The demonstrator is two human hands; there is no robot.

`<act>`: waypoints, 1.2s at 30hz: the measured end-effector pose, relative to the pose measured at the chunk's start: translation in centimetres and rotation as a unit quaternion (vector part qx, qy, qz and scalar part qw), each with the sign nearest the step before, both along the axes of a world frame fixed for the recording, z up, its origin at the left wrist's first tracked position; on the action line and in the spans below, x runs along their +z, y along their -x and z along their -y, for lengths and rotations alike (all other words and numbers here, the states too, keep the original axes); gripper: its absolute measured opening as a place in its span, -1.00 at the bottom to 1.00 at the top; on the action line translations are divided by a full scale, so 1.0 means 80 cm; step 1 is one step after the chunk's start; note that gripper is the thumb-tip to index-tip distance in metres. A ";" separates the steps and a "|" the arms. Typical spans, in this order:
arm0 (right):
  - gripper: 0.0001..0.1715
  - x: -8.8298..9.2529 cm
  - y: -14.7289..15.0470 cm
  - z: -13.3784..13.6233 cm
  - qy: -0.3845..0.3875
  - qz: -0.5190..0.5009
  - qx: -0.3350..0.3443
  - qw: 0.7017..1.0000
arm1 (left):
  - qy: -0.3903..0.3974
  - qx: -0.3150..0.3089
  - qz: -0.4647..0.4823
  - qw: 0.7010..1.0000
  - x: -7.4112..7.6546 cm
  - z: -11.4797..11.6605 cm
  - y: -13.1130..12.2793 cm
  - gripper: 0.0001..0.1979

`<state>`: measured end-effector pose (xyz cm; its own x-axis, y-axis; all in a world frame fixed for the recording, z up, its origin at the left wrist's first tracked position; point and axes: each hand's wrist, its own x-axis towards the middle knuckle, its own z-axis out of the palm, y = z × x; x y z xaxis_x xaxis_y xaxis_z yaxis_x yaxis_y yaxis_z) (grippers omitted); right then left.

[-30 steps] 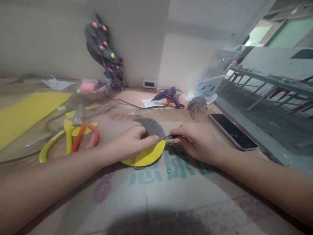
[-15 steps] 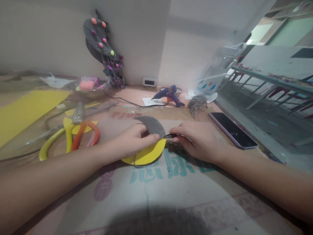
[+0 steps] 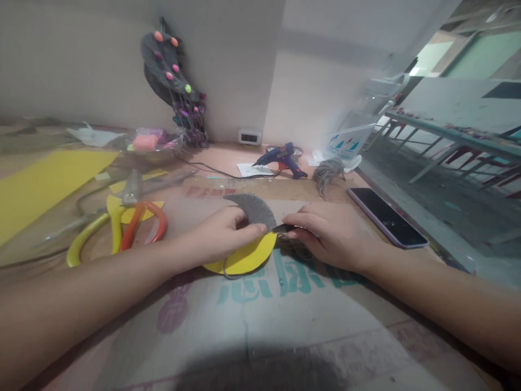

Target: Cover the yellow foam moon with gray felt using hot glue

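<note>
A crescent-shaped piece, part covered in grey yarn (image 3: 255, 209) and part bare yellow (image 3: 250, 258), lies in the middle. My left hand (image 3: 223, 233) holds it, thumb on top near the edge between grey and yellow. My right hand (image 3: 325, 233) pinches a thin dark pointed tool (image 3: 285, 228), whose tip touches the right edge of the crescent. A loop of grey yarn hangs below the yellow part, and more loose yarn (image 3: 297, 248) lies under my right hand.
Orange and yellow handled scissors (image 3: 116, 228) lie at left by yellow sheet (image 3: 52, 184). Behind are a blue glue gun (image 3: 280, 158), yarn bundle (image 3: 328, 174), small clock (image 3: 249, 137) and decorated grey crescent (image 3: 165, 65). A phone (image 3: 386, 217) lies at right.
Both hands keep nearly the same places and grips. The dark tool in my right hand has tilted slightly.
</note>
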<state>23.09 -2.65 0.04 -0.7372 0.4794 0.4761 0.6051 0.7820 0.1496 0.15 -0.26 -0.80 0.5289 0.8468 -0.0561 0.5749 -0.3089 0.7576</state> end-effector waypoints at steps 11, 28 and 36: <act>-0.75 0.000 0.000 0.000 0.010 -0.011 -0.003 1.000 | 0.011 -0.016 0.002 1.000 0.001 -0.001 0.000 -0.60; -0.77 -0.001 -0.003 -0.002 -0.007 0.015 0.003 1.000 | 0.025 -0.022 0.010 0.999 0.000 0.000 0.000 -0.63; -0.75 0.001 -0.002 -0.001 -0.019 0.034 0.007 0.999 | 0.020 -0.018 0.008 1.000 0.003 0.000 0.002 -0.62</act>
